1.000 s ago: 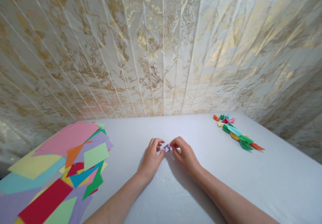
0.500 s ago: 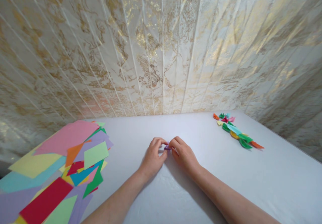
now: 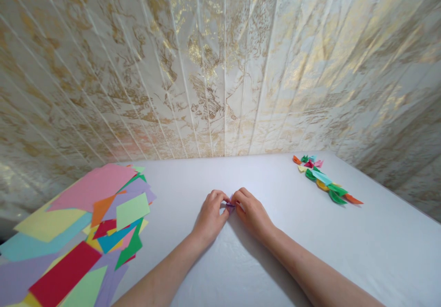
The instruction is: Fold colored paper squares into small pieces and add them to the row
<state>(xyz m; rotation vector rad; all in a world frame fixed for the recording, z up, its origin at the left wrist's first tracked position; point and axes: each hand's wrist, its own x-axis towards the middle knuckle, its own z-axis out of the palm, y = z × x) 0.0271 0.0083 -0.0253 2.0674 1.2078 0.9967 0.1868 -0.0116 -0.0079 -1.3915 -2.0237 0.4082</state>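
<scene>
A small folded piece of purple paper (image 3: 230, 205) is pinched between my two hands at the middle of the white table (image 3: 220, 261). My left hand (image 3: 212, 215) grips its left side with thumb and forefinger. On the other side, the fingers of my right hand (image 3: 251, 211) are closed on it, and they cover part of the paper. Its full shape is hidden by my fingertips.
Loose sheets and scraps of coloured paper, among them a dark red rectangle (image 3: 65, 272) and a large pink sheet (image 3: 93, 187), spread over the table's left side. Several small folded paper pieces (image 3: 322, 178) lie at the back right. Behind the table hangs a gold-patterned curtain (image 3: 206, 68).
The purple paper sits at a slightly different angle between my fingertips. Both hands keep nearly the same place and grip; the whole view has shifted very slightly.
</scene>
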